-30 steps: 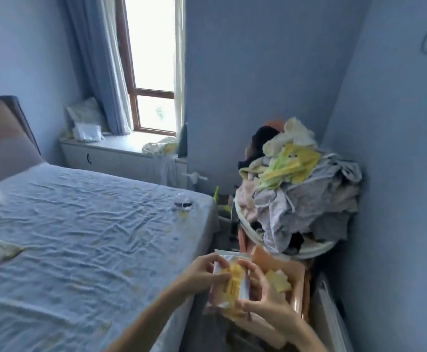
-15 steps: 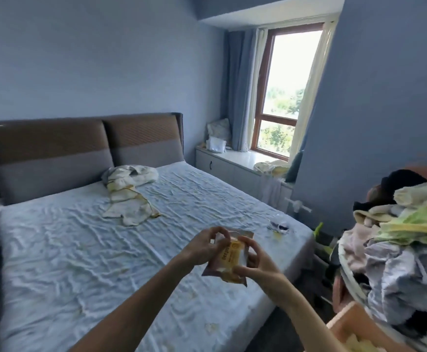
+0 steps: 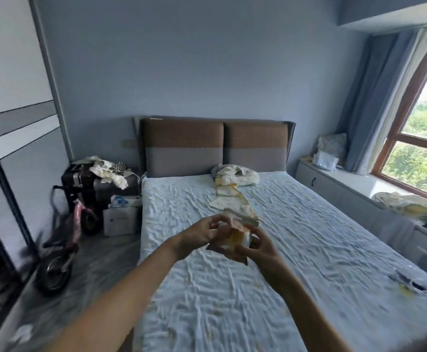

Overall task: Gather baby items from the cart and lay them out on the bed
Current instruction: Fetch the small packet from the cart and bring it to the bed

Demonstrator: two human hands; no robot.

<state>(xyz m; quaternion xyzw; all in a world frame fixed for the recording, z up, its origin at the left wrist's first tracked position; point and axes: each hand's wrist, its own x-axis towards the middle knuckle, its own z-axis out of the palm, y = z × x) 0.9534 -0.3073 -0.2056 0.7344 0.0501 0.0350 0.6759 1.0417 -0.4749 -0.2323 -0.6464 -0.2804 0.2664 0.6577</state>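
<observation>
I hold a small yellow-and-white packet (image 3: 236, 236) in the middle of the frame, above the blue wrinkled sheet of the bed (image 3: 296, 250). My right hand (image 3: 259, 247) grips its lower right side, fingers curled round it and thumb on top. My left hand (image 3: 202, 231) pinches its upper left edge between thumb and fingertips. The packet is blurred, so I cannot read its print.

Past my hands, toward the upper centre, a heap of pale baby clothes (image 3: 232, 184) lies on the sheet just below the brown and grey headboard (image 3: 215, 146), trailing down toward the packet. At the lower right, near the bed's edge, a small dark and yellow thing (image 3: 408, 284) lies on the sheet, too smeared to name.

At the left of the frame a pink child's bike (image 3: 65, 237) stands on the floor beside dark suitcases (image 3: 98, 186) topped with crumpled cloth. At the right, a window (image 3: 423, 138) with a brown frame sits above a white ledge (image 3: 347, 181) that carries bags and more cloth.
</observation>
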